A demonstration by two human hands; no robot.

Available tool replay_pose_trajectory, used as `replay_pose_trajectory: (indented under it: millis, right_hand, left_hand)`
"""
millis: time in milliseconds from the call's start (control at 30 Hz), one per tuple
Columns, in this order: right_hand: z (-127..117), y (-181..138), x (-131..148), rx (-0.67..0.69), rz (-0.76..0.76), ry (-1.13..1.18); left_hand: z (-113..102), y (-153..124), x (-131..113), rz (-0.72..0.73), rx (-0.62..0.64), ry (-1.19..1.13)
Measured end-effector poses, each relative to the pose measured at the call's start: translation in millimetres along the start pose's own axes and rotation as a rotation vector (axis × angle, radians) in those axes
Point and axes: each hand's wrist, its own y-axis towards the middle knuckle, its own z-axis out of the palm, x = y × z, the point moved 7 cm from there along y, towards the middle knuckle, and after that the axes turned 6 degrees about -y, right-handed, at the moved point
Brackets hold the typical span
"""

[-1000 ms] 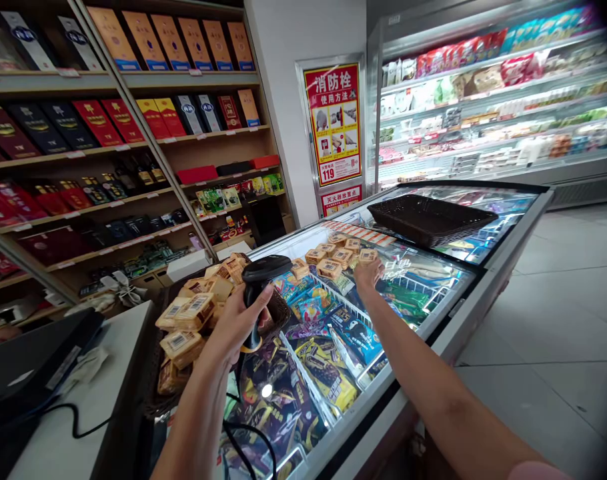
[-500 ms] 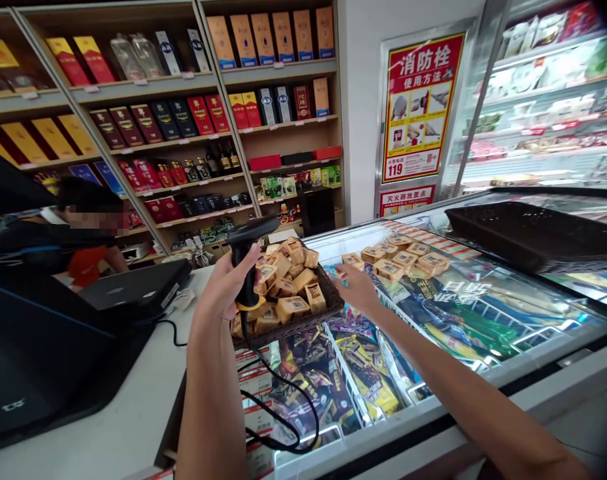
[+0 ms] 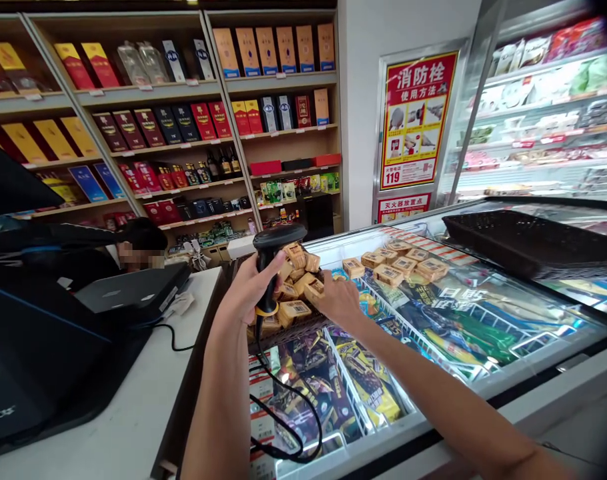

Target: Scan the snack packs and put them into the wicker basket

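Note:
My left hand [image 3: 256, 287] is wrapped round the handle of a black barcode scanner [image 3: 281, 235], held upright over a dark woven basket [image 3: 303, 327]. Its black cable [image 3: 303, 400] hangs down in loops over the freezer glass. Small tan packets [image 3: 293, 311] with printed labels are heaped in the basket. At the basket's right side, my right hand [image 3: 341, 300] has its fingers bent against one tan packet [image 3: 313, 291]; some fingertips are hidden. Several like packets [image 3: 388, 275] lie in a group on the glass to the right.
Bagged goods show beneath the glass freezer top [image 3: 433, 333]. A dark tray [image 3: 528, 237] rests at its right. On the left are a white counter [image 3: 128, 393], a black monitor [image 3: 38, 347] and a person [image 3: 143, 243] bent behind a black device [image 3: 133, 287]. Stocked shelves stand behind.
My left hand and the scanner have moved right over the basket. My right hand has moved slightly left and down, onto the packets. The person behind the counter has leaned lower and to the right.

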Motion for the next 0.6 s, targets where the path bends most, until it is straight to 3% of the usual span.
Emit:
replay_pose_trajectory:
  millis: [67,167,267,400,600]
  right_hand:
    - [-6.8,7.8,-26.0,-0.027,0.109,0.295]
    - [-8.4,21.4,-74.4,-0.079,0.250,0.932]
    - [-2.7,31.2,-114.4,-0.123,0.271,1.434]
    - [13.9,35.2,-149.1,-0.155,0.323,1.719]
    - [24.1,39.4,-166.3,-0.218,0.341,1.888]
  left_hand:
    - [2.6,0.5,0.0,0.008,0.006,0.013]
    - [8.3,2.9,1.7,0.018,0.011,0.031]
    - [19.2,6.9,7.8,0.007,0.050,0.056]
    - [37.0,11.4,19.3,-0.018,0.110,0.108]
    - [59.5,11.3,28.0,-0.048,0.184,0.195]
